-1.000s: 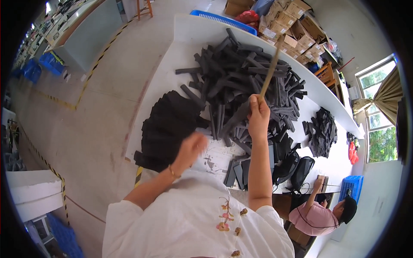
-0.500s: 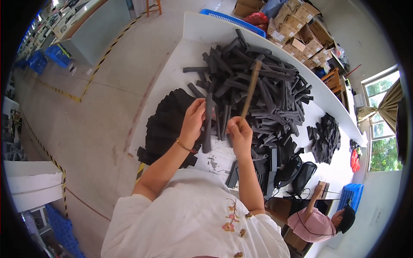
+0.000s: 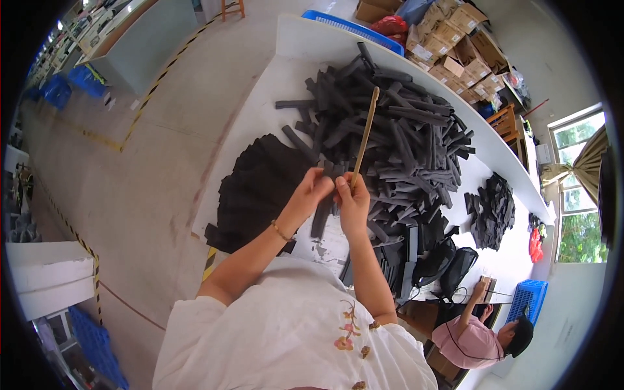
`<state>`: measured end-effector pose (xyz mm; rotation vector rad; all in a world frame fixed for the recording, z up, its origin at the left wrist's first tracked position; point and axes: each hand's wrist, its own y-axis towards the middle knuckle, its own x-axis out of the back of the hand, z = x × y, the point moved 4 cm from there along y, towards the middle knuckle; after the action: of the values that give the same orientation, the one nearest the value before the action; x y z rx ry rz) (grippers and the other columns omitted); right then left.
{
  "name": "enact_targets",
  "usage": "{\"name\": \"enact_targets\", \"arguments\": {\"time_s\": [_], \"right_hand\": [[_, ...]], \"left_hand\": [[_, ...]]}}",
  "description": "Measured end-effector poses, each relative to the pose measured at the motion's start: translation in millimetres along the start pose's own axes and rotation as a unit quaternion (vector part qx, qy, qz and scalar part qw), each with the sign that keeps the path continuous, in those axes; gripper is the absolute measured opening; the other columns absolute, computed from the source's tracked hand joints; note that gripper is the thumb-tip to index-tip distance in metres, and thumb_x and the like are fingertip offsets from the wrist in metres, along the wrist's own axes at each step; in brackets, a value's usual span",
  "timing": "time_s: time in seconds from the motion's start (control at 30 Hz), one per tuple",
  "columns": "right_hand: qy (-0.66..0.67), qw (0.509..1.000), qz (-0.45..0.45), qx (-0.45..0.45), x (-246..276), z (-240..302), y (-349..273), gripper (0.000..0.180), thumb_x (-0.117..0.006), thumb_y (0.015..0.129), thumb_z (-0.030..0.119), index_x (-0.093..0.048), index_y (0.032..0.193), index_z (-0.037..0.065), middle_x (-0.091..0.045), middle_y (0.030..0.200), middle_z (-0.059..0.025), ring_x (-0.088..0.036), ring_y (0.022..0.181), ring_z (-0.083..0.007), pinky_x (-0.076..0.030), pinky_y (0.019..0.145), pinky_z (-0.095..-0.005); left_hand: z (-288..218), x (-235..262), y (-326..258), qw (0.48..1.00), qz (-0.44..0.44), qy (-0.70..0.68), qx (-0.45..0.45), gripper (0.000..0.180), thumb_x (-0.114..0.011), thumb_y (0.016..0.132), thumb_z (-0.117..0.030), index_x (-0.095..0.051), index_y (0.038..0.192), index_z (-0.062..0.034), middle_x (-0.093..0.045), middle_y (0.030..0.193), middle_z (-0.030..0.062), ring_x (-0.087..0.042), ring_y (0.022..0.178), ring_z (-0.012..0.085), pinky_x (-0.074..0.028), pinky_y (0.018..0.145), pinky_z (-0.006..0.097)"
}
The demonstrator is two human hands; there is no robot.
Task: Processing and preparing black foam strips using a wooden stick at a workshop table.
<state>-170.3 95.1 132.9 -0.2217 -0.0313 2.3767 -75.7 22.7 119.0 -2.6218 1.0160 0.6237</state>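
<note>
My left hand (image 3: pixel 308 195) is closed on a black fabric strip (image 3: pixel 320 220) that hangs below its fingers toward the white table. Right beside it, my right hand (image 3: pixel 353 207) grips a thin wooden stick (image 3: pixel 366 136), which points up and away with a small notch near its tip. The fingers of both hands nearly meet at the strip's upper end, which is blurred. Beyond them rises a large heap of dark, tube-like fabric strips (image 3: pixel 416 133). Flat black fabric pieces (image 3: pixel 257 188) lie fanned out left of my left hand.
Black bags (image 3: pixel 458 270) and another dark fabric pile (image 3: pixel 491 211) lie on the table to the right. A low white partition (image 3: pixel 494 140) edges the table's far side, with cardboard boxes (image 3: pixel 448 39) behind. A person in pink (image 3: pixel 465 338) works at the lower right.
The long strip at my left hand has dropped lower and my hands have come together around its upper end. The stick has swung left and stands more upright.
</note>
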Motion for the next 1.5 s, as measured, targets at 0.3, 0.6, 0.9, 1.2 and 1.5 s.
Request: {"name": "enact_targets", "arguments": {"time_s": [0.3, 0.6, 0.9, 1.2, 1.5], "right_hand": [[-0.061, 0.975, -0.169, 0.133, 50.9, 70.4, 125.2, 0.011, -0.052, 0.095, 0.014, -0.051, 0.09, 0.004, -0.055, 0.067, -0.004, -0.053, 0.051, -0.0098, -0.036, 0.046, -0.0232], [-0.071, 0.977, -0.178, 0.088, 124.7, 89.6, 202.0, 0.025, -0.058, 0.092, 0.028, -0.055, 0.092, 0.003, -0.054, 0.071, -0.0017, -0.048, 0.044, -0.0075, -0.027, 0.037, -0.0197], [-0.285, 0.953, 0.093, -0.039, 107.0, -41.9, 25.3, 0.022, -0.057, 0.092, 0.011, -0.059, 0.11, -0.002, -0.058, 0.075, 0.0002, -0.052, 0.07, -0.0061, -0.044, 0.064, -0.0211], [-0.389, 0.896, 0.202, -0.069, 126.4, -38.9, -43.3, 0.017, -0.06, 0.087, 0.009, -0.065, 0.099, -0.002, -0.064, 0.077, -0.0124, -0.059, 0.066, -0.0197, -0.045, 0.062, -0.0281], [-0.422, 0.873, 0.244, -0.002, 112.1, -35.8, -44.2, 0.015, -0.059, 0.088, 0.011, -0.066, 0.096, 0.0, -0.064, 0.08, -0.015, -0.061, 0.068, -0.028, -0.046, 0.063, -0.0323]], "left_hand": [[55.8, 40.9, -31.9, 0.969, 0.111, 0.122, 0.183, 0.017, -0.053, 0.094, -0.016, -0.063, 0.098, -0.0023, -0.054, 0.059, 0.0002, -0.047, 0.049, 0.0053, -0.038, 0.045, 0.02], [29.7, 164.2, -22.9, 0.891, -0.119, 0.438, 0.004, 0.013, -0.066, 0.081, -0.007, -0.066, 0.094, -0.0066, -0.061, 0.075, 0.006, -0.058, 0.061, 0.0129, -0.048, 0.058, 0.025], [27.8, 101.7, -2.5, 0.724, 0.151, 0.623, -0.255, 0.027, -0.074, 0.066, -0.014, -0.064, 0.091, -0.0129, -0.056, 0.089, 0.0027, -0.05, 0.101, 0.0212, -0.042, 0.083, 0.035], [25.2, 118.8, 17.3, 0.744, 0.149, 0.619, -0.204, 0.008, -0.07, 0.074, -0.016, -0.064, 0.078, -0.0133, -0.058, 0.095, -0.0047, -0.048, 0.105, 0.0184, -0.037, 0.088, 0.037], [9.5, 113.0, 8.6, 0.742, 0.128, 0.62, -0.221, 0.007, -0.07, 0.075, -0.016, -0.065, 0.078, -0.0124, -0.057, 0.095, -0.0037, -0.048, 0.105, 0.0187, -0.036, 0.087, 0.037]]}}
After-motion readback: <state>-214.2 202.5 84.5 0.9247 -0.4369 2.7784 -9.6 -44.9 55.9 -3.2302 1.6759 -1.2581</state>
